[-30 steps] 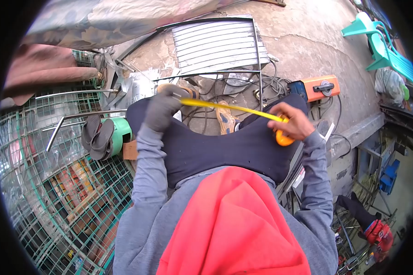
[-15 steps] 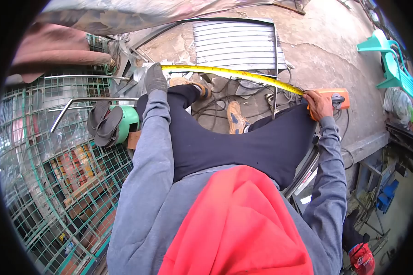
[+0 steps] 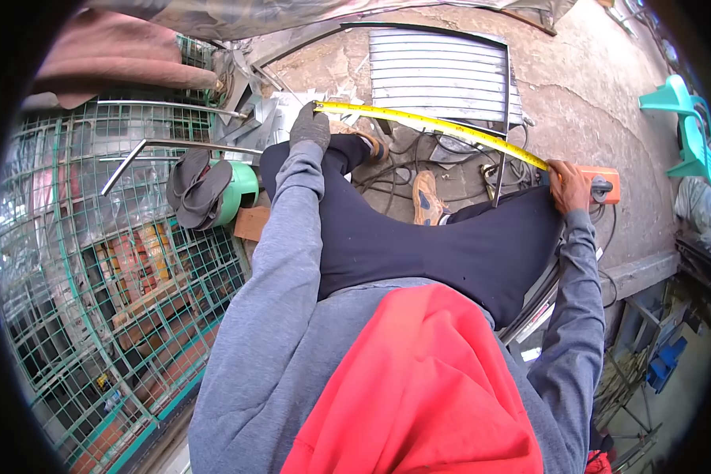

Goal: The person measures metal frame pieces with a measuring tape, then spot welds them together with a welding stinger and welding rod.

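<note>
A yellow tape measure [image 3: 434, 124] stretches across in front of my knees, sloping down to the right. My left hand [image 3: 310, 126], in a dark grey glove, is closed on its left end above my left knee. At the other end my bare right hand [image 3: 569, 186] grips the tape beside my right knee; whether a tape case sits inside the fingers is hidden. Just right of that hand is an orange box-shaped thing [image 3: 600, 185] with a grey part on it. A thin dark metal frame [image 3: 505, 95] stands beyond the tape, partly crossed by it.
White slatted panel [image 3: 438, 75] lies on the concrete floor ahead. Cables [image 3: 387, 180] tangle around my shoes. Left are a green wire mesh [image 3: 71, 253], a bent metal tube [image 3: 189, 144] and dark slippers [image 3: 201, 186]. A turquoise plastic chair [image 3: 691, 134] is at far right.
The whole view has shifted, so the scene sits further right. My left hand has turned slightly at the tape's end; both hands still hold the stretched tape.
</note>
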Demonstrator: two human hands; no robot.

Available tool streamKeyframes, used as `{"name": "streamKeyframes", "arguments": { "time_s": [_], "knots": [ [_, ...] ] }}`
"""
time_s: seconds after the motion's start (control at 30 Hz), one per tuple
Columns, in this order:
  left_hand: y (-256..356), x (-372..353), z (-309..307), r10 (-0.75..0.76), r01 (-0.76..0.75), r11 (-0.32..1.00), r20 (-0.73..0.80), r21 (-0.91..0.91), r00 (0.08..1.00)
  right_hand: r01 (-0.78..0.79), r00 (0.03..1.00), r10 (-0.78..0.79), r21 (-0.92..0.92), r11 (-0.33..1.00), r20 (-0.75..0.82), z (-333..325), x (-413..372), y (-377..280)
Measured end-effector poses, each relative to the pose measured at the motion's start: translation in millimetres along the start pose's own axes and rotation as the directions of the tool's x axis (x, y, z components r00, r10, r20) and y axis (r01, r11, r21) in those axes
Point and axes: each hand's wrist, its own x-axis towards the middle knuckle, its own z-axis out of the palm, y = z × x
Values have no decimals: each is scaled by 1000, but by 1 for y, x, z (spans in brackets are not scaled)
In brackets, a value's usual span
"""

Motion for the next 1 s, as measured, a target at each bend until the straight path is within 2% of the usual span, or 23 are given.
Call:
{"name": "streamKeyframes", "arguments": {
  "time_s": [0.07,0.17,0.23,0.33,0.43,0.47,0.57,0.63,0.7,0.8,0.9,1.0],
  "knots": [
    [2,-1,1,-15,15,999,14,30,1000,-9,1000,9,41,999,-3,3,1,2],
    [0,2,2,22,-22,999,16,49,1000,-37,999,37,-32,999,-19,12,4,-1],
    [1,3,3,-13,10,998,50,63,999,-103,993,95,-148,984,-66,18,5,-6],
    [12,-4,-5,-39,35,998,92,46,995,-130,987,106,-211,969,-120,18,6,-16],
    [-31,25,29,-89,100,986,88,-137,992,-160,976,127,-186,970,-176,30,7,-12],
    [-44,30,27,188,-201,975,139,93,972,-198,974,167,-221,955,-151,29,9,-16],
    [8,7,3,-54,58,998,99,-30,994,-214,968,182,-196,957,-170,33,11,-17],
    [-5,14,10,-16,15,1000,71,18,997,-223,963,187,-185,957,-195,35,12,-19],
    [6,10,7,0,-2,1000,83,15,997,-246,958,209,-190,951,-195,36,13,-21],
    [16,3,0,-8,0,994,74,105,997,-250,951,199,-211,945,-234,38,14,-24],
    [21,1,-1,-10,3,993,59,115,998,-248,920,157,-222,943,-360,42,15,-27],
    [23,1,-4,-27,12,983,79,185,997,-261,905,160,-216,941,-394,44,17,-28]
  ]
}}
